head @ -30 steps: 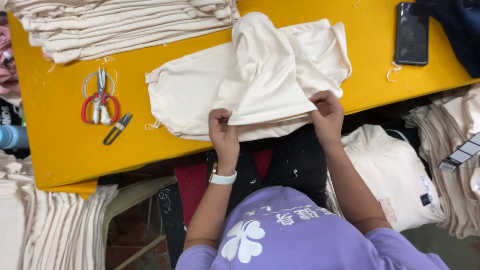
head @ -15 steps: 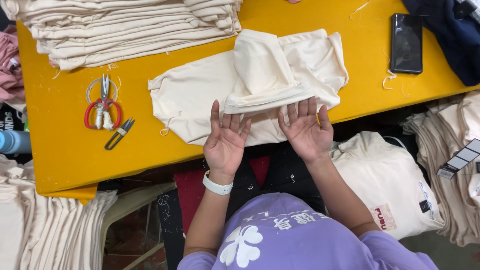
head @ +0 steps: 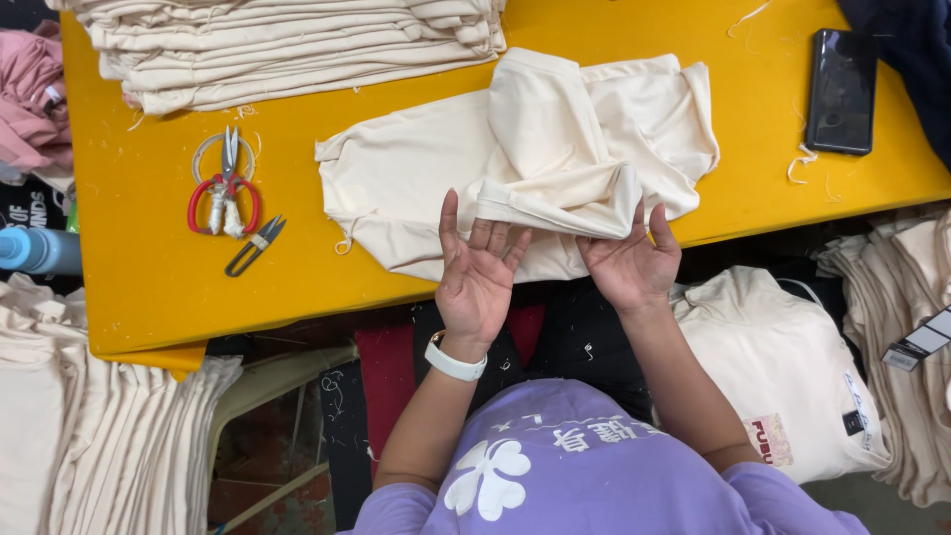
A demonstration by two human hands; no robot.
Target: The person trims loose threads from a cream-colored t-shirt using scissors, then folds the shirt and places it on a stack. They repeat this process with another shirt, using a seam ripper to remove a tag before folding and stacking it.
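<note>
Both hands lie palm-up with open grips under the near fold of a cream garment (head: 515,168) — left hand (head: 478,267), right hand (head: 629,263) — its length running left-right across the yellow bench (head: 149,287).

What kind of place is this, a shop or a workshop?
Most likely a garment workshop: a stack of folded cream garments sits on a yellow table beside scissors and thread snips.

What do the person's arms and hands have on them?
Both arms are bare from the short purple sleeves down. The left hand has a white band around its wrist. The right hand wears nothing that shows: no glove, no ring.
</note>
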